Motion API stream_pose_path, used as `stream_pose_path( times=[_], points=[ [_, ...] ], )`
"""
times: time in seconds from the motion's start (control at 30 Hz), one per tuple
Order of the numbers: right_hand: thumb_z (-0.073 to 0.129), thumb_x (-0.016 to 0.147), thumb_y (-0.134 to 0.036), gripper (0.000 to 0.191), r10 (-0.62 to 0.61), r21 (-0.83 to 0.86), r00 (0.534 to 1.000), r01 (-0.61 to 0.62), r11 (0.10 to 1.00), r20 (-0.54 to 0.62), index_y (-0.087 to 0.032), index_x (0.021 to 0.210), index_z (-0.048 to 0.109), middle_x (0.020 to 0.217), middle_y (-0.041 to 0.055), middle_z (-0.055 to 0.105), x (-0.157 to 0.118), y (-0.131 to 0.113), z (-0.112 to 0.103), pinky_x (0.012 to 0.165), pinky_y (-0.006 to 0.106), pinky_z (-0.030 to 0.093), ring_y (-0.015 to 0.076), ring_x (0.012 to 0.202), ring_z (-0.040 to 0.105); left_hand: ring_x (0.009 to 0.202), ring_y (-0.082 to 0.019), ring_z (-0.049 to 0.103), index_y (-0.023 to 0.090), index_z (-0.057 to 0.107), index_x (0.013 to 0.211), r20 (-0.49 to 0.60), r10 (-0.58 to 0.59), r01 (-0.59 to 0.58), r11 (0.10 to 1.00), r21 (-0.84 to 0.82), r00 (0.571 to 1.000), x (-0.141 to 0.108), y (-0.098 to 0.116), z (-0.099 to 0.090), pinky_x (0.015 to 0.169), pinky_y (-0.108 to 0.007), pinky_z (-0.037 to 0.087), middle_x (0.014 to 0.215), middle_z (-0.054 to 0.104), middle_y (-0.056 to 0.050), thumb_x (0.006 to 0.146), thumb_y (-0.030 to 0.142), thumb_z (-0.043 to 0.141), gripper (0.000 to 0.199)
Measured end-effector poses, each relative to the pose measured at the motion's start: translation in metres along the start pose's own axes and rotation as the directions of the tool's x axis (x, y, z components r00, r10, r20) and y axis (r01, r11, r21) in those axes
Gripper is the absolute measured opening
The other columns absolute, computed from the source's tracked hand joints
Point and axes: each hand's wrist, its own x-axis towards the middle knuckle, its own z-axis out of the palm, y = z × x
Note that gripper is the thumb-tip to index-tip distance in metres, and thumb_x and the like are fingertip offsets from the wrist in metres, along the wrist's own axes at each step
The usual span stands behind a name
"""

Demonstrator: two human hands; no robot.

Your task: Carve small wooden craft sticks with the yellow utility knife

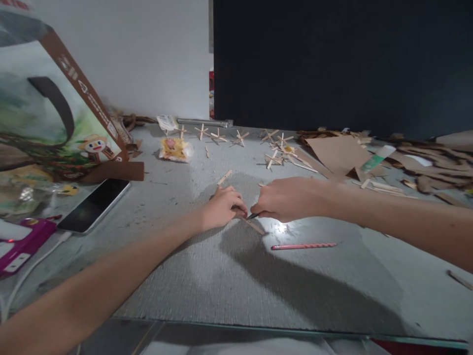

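Note:
Near the middle of the table, my left hand [223, 207] is closed on a flat, light wooden stick [255, 227], pressing it against the surface. The stick's free end points toward the lower right. My right hand [275, 199] comes in from the right, its fingers wrapped round a thin dark blade-like tool [253, 216]. Only the tip shows, and it meets the stick beside my left fingertips; the handle is hidden in the fist. Another short wooden stick [224, 177] lies just beyond my left hand. A pink pencil [303, 246] lies in front of my right hand.
Star-shaped pieces of crossed sticks [240, 138] stand along the back. Brown cardboard [334, 153] and a green-white tube [377, 159] lie at right. A phone [95, 204], a purple power strip [27, 244] and a large printed bag [55, 103] occupy the left. The table edge [236, 326] is close.

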Motion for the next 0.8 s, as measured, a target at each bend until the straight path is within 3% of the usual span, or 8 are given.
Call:
stream_pose_path(
  times=[0.13, 0.33, 0.63, 0.8],
  points=[
    [0.055, 0.094, -0.01, 0.025, 0.046, -0.046, 0.999, -0.046, 0.998, 0.013, -0.02, 0.092, 0.077, 0.077, 0.0088, 0.073, 0.002, -0.006, -0.003, 0.055, 0.034, 0.028, 0.019, 0.058, 0.057, 0.105, -0.024, 0.06, 0.026, 0.084, 0.089, -0.014, 0.019, -0.019, 1.0, 0.002, 1.0, 0.0, -0.003, 0.003, 0.106, -0.045, 0.035, 0.094, 0.076, -0.004, 0.093, 0.022, 0.071, 0.015],
    [0.055, 0.096, -0.012, 0.027, 0.084, 0.093, 0.994, -0.078, 0.993, -0.062, -0.022, 0.075, 0.069, 0.065, 0.006, 0.067, 0.002, -0.012, -0.002, 0.054, 0.034, 0.027, 0.0172, 0.053, 0.055, 0.106, -0.025, 0.062, 0.024, 0.084, 0.09, -0.017, -0.003, 0.003, 1.0, 0.013, 1.0, -0.001, 0.0, 0.0, 0.105, -0.045, 0.036, 0.092, 0.076, -0.004, 0.093, 0.021, 0.071, 0.014],
    [0.051, 0.099, -0.012, 0.027, 0.212, 0.108, 0.977, -0.208, 0.972, -0.024, -0.019, 0.085, 0.072, 0.076, 0.0085, 0.07, -0.006, -0.027, -0.002, 0.053, 0.032, 0.028, 0.0182, 0.06, 0.06, 0.103, -0.026, 0.067, 0.022, 0.083, 0.088, -0.01, -0.062, 0.062, 0.998, 0.009, 0.998, -0.009, 0.015, -0.008, 0.103, -0.045, 0.044, 0.09, 0.079, -0.005, 0.091, 0.02, 0.07, 0.013],
    [0.049, 0.1, -0.014, 0.027, 0.227, 0.089, 0.974, -0.227, 0.97, 0.002, -0.019, 0.088, 0.073, 0.084, 0.0101, 0.074, -0.006, -0.029, -0.002, 0.054, 0.032, 0.027, 0.0197, 0.066, 0.065, 0.085, -0.021, 0.07, 0.02, 0.082, 0.087, 0.004, -0.129, 0.128, 0.982, -0.138, 0.992, -0.014, 0.018, -0.01, 0.081, -0.034, 0.051, 0.085, 0.078, -0.005, 0.086, 0.02, 0.071, 0.012]
  ],
)
